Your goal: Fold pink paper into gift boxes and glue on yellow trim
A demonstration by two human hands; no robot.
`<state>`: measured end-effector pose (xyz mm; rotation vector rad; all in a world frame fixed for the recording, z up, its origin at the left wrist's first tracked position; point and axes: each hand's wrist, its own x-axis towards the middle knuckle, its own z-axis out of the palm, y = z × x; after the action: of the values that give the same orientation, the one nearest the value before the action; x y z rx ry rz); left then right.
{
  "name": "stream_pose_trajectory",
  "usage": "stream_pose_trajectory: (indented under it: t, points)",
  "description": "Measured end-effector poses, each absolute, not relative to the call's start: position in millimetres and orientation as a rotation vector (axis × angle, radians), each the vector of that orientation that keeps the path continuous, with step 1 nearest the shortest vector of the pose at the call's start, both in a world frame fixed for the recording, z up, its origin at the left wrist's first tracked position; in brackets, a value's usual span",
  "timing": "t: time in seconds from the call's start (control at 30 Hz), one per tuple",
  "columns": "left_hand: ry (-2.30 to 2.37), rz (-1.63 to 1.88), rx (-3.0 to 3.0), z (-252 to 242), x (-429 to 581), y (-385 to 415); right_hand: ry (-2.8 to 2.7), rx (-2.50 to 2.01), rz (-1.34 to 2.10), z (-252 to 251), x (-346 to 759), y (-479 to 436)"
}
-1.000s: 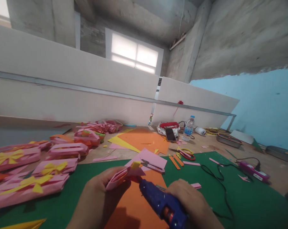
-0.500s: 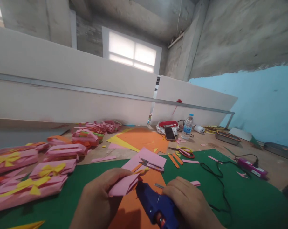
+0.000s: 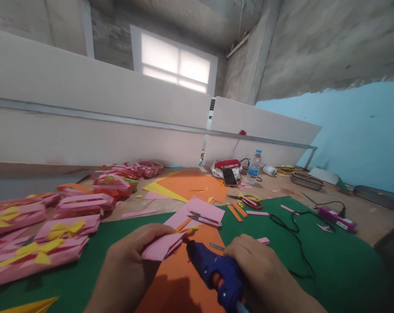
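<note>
My left hand (image 3: 131, 254) is closed on a folded pink paper piece (image 3: 164, 248), with a bit of yellow paper (image 3: 191, 231) sticking out at its far edge. In my right hand (image 3: 255, 261) is a blue glue gun (image 3: 210, 265), its nozzle pointing at the edge of the pink piece; whether they touch I cannot tell. Orange paper (image 3: 180, 282) lies below both hands. Just beyond them, thread snips (image 3: 205, 218) rest on a pink sheet (image 3: 197, 204).
Pink paper baskets with yellow bows (image 3: 40, 252) crowd the left. Scissors (image 3: 251, 201), paper strips (image 3: 236, 213), a phone (image 3: 229, 177) and a water bottle (image 3: 254, 167) sit farther back. A black cord (image 3: 299, 243) runs over the green sheet (image 3: 334, 252) to a purple power strip (image 3: 337, 218).
The glue gun's nozzle has drawn slightly away from the pink paper's edge, and more of the gun's body shows. My left hand still holds the pink piece. The whole view has shifted slightly.
</note>
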<state>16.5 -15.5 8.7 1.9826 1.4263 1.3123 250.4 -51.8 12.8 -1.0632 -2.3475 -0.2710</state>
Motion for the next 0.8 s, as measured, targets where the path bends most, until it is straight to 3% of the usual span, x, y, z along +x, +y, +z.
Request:
stream_pose_trajectory:
  t: [0.37,0.6,0.8]
  points:
    - [1.322,1.257,1.941,11.2,20.1,-18.4,-2.431,-1.1,-0.265,22.7,243.4,-55.6]
    - [1.408,1.284,1.905,14.3,15.7,-17.7,-2.417,-1.366,-0.217,20.8,262.4,-57.5]
    - [1.164,1.358,1.7,7.7,22.7,-6.2,-2.235,-1.569,-0.173,17.6,305.6,-48.6]
